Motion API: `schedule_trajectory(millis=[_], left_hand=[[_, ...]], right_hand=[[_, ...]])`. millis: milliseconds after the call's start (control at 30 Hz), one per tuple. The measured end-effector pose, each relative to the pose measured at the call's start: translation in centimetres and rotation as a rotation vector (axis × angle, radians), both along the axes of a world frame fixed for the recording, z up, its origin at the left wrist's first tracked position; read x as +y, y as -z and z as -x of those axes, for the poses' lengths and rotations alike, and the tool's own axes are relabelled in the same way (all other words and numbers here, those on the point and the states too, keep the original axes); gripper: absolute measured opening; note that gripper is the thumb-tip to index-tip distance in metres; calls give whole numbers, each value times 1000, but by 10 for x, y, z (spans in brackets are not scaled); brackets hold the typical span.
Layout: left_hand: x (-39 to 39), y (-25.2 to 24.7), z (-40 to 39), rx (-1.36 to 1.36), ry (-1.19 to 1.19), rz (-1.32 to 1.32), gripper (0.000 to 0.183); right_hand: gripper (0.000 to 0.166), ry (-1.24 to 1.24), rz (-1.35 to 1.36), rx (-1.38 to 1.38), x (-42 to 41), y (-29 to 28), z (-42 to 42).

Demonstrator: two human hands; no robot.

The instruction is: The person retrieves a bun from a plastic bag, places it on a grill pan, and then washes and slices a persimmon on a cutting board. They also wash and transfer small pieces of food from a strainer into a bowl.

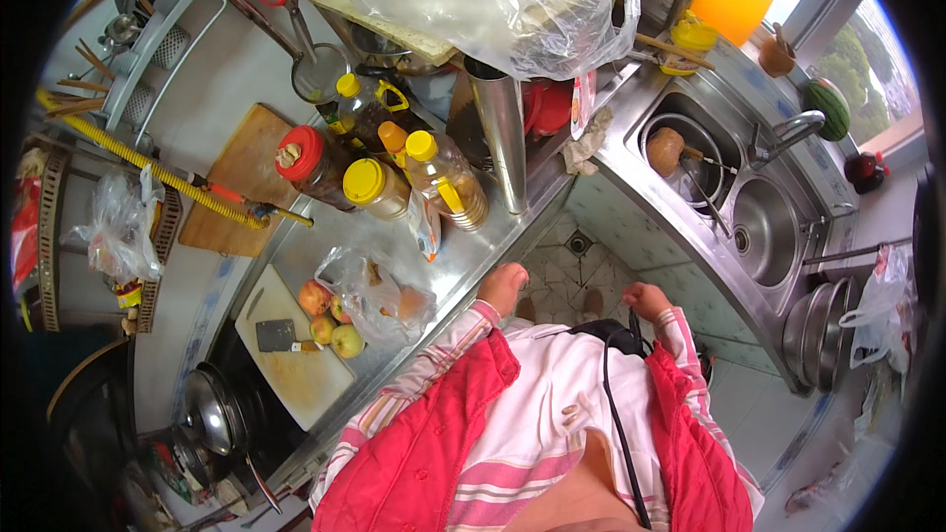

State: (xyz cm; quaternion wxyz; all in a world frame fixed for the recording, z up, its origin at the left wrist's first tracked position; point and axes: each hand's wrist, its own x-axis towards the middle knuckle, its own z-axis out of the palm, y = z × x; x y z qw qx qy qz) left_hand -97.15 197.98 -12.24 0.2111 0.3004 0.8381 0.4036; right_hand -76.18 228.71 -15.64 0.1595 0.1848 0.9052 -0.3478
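Note:
Both hands are in front of my body, over the tiled floor. My left hand (503, 288) is beside the steel counter's front edge, its fingers loosely curled, holding nothing that I can make out. Near the black cord hanging down my front, my right hand (647, 301) is partly curled, and whether it grips anything is unclear. Left of my left hand, a clear plastic bag (384, 303) lies on the counter beside several apples (347, 340). A cleaver (277, 335) rests on the white cutting board (295, 377), its handle close to the apples.
Oil bottles (447, 181) and lidded jars (375, 185) crowd the counter. A tall metal cylinder (501, 133) stands by its inner corner. The double sink (765, 233) at right holds a metal basin (684, 192). A wooden board (240, 177) leans on the wall.

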Motion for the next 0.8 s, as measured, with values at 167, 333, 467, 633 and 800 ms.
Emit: schedule_trajectory(millis=[167,333,467,633,800], left_hand=[[10,-58,19,-614,-150,-345,25],[-2,-213,122,-548,-380,-1108,32],[-14,-256,225,-659,-729,-1162,50],[4,-251,288,-986,-799,-1013,59],[4,-248,311,-989,-639,-931,41]], right_hand=[[25,-37,35,-12,51,-13,41],[26,-55,32,53,102,-26,76],[23,-61,74,88,124,-16,92],[21,-112,165,171,114,-8,81],[20,-178,162,-15,108,3,69]])
